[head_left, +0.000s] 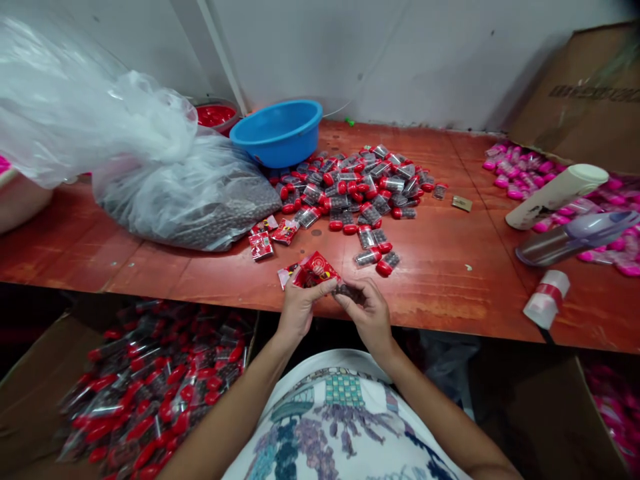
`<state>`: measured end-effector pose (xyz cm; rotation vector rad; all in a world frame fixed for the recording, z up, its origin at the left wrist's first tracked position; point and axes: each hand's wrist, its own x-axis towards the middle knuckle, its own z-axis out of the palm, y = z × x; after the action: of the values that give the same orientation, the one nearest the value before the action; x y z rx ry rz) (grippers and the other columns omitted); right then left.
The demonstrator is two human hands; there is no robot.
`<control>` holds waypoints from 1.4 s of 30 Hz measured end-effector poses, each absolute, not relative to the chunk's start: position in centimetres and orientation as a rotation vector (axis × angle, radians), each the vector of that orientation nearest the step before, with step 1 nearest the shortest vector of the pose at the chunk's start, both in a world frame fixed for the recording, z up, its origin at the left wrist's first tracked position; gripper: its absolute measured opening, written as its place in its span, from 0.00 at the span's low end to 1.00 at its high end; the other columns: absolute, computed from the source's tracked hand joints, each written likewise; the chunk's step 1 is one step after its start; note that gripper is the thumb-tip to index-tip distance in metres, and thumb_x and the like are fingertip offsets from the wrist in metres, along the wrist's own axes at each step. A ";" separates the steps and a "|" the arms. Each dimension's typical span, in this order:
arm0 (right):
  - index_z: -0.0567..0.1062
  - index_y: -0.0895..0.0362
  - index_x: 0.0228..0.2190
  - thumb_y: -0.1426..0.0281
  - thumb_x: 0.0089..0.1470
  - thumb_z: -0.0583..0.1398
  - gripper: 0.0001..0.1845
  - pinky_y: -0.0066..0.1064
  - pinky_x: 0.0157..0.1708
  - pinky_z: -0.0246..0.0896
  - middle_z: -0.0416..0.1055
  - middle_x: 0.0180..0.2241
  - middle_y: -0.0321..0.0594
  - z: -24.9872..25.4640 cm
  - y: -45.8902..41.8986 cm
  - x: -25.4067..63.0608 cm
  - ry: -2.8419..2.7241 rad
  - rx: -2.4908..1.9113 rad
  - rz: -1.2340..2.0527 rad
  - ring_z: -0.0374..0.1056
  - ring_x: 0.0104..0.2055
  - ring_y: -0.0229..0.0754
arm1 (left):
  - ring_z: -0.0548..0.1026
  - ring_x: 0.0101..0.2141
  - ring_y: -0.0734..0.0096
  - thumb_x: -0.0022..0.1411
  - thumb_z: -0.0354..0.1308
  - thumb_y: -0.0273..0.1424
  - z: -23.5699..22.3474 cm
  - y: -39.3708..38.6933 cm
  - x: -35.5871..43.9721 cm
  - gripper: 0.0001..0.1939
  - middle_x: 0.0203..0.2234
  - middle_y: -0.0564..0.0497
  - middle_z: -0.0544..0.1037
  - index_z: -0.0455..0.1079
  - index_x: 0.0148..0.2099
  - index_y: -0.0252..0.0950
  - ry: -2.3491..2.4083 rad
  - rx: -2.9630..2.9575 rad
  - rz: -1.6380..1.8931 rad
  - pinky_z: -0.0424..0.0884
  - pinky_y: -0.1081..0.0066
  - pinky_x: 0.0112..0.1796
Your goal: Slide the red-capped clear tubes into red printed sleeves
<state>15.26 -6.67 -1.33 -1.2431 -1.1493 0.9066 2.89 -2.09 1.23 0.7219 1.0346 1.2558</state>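
Observation:
Near the table's front edge, my left hand [301,305] is closed on a red printed packet [321,265]. My right hand [369,312] is closed beside it, the fingertips almost meeting my left thumb. A small dark, bumpy thing [345,289] shows between the right fingers; they cover most of it. Several more red packets [261,246] lie beyond my left hand. Ahead on the table spreads a heap of small clear containers [370,183] with red caps and dark beads inside. A few of them [368,257] lie apart, close to my right hand.
A large clear bag [200,193] of dark beads slumps at left. Behind stand a blue basin [277,137] and a red-filled bowl [217,115]. Rightward are pink-capped containers [523,170], a white tumbler [557,195], a clear bottle [570,239] and a roll [547,298]. Below left sits a filled carton [30,373].

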 end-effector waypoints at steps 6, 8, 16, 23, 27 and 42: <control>0.75 0.52 0.39 0.68 0.51 0.63 0.11 0.33 0.38 0.66 0.70 0.36 0.39 -1.1 -6.6 15.4 -1.199 -1.268 0.850 0.68 0.39 0.41 | 0.72 0.28 0.75 0.38 0.71 0.25 1.3 -2.0 2.8 0.18 0.26 0.55 0.76 0.70 0.34 0.33 1.069 0.774 1.268 0.68 0.74 0.34; 0.75 0.53 0.39 0.66 0.49 0.64 0.12 0.33 0.37 0.67 0.73 0.35 0.39 -0.9 -6.5 15.3 -1.059 -1.235 1.032 0.69 0.37 0.41 | 0.73 0.27 0.75 0.38 0.71 0.25 1.3 -1.9 2.6 0.18 0.25 0.55 0.76 0.71 0.34 0.33 1.044 0.756 1.222 0.68 0.74 0.33; 0.75 0.55 0.36 0.63 0.44 0.67 0.16 0.28 0.25 0.67 0.75 0.33 0.37 -0.2 -6.6 15.5 -0.736 -1.123 1.400 0.70 0.32 0.39 | 0.75 0.26 0.73 0.39 0.71 0.24 1.4 -2.1 2.3 0.17 0.26 0.53 0.78 0.72 0.34 0.34 0.947 0.710 1.193 0.70 0.73 0.32; 0.78 0.51 0.37 0.69 0.51 0.63 0.09 0.31 0.35 0.66 0.68 0.33 0.37 0.1 -6.7 15.7 -1.180 -1.215 0.858 0.66 0.35 0.38 | 0.77 0.34 0.70 0.42 0.70 0.24 1.2 -2.7 2.5 0.32 0.33 0.52 0.79 0.68 0.52 0.40 0.870 0.665 1.240 0.71 0.71 0.39; 0.75 0.48 0.41 0.70 0.55 0.60 0.11 0.32 0.36 0.67 0.66 0.33 0.36 0.5 -7.0 15.7 -1.351 -1.186 0.721 0.66 0.35 0.38 | 0.77 0.33 0.73 0.39 0.71 0.24 1.1 -2.8 2.7 0.35 0.31 0.55 0.78 0.68 0.52 0.42 0.883 0.635 1.278 0.70 0.74 0.39; 0.71 0.42 0.50 0.76 0.54 0.60 0.24 0.39 0.42 0.67 0.74 0.36 0.40 -2.0 -7.6 17.0 -1.718 -1.218 -0.027 0.69 0.41 0.44 | 0.76 0.34 0.74 0.44 0.70 0.27 1.0 -3.7 3.1 0.24 0.34 0.54 0.79 0.71 0.46 0.39 0.860 0.522 1.287 0.70 0.75 0.38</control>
<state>16.97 -7.63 -1.97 -1.2177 -1.7183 -0.0269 3.10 -3.66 1.02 0.5220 0.8603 1.2875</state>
